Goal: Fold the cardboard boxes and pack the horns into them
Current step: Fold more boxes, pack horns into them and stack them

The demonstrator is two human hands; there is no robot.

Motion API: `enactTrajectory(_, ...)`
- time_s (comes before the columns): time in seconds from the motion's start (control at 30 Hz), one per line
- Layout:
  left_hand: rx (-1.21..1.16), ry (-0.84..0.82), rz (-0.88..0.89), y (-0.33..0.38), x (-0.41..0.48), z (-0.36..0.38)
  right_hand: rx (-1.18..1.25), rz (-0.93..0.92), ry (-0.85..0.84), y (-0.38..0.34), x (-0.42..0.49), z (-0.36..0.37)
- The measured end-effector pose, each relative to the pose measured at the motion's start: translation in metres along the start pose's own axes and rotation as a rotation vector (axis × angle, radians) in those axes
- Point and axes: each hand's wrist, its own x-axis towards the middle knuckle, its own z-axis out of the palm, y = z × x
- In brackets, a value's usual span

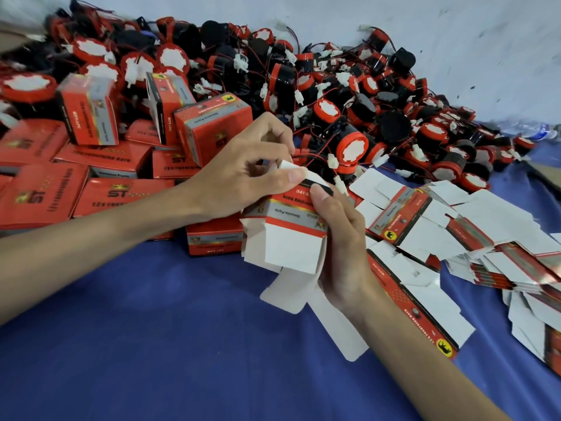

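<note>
A half-formed red and white cardboard box (290,238) is held in the middle of the view, its white flaps hanging open at the bottom. My right hand (340,241) grips its right side, thumb on the top edge. My left hand (246,168) pinches a white flap at the top of the box. A big heap of black and red horns (349,123) with red wires and white plugs lies just behind my hands. Flat unfolded boxes (440,235) are spread out to the right.
Several closed red boxes (91,165) are piled at the left, and one (212,238) stands just under my left wrist. Everything lies on a blue cloth (151,344). A pale wall (455,41) rises behind the heap, and a clear plastic bottle (534,129) lies at the far right.
</note>
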Motion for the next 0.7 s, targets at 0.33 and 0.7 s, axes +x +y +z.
enactTrajectory(0.33, 0.018, 0.052, 0.021, -0.0011, -0.0006, -0.0001, 0.029, 0.171, -0.055, -0.0008, -0.0010, 0.0048)
enactTrajectory(0.7, 0.077, 0.078, 0.035, -0.0024, -0.0003, 0.0007, 0.052, 0.058, -0.084, 0.0000, 0.0000, 0.0023)
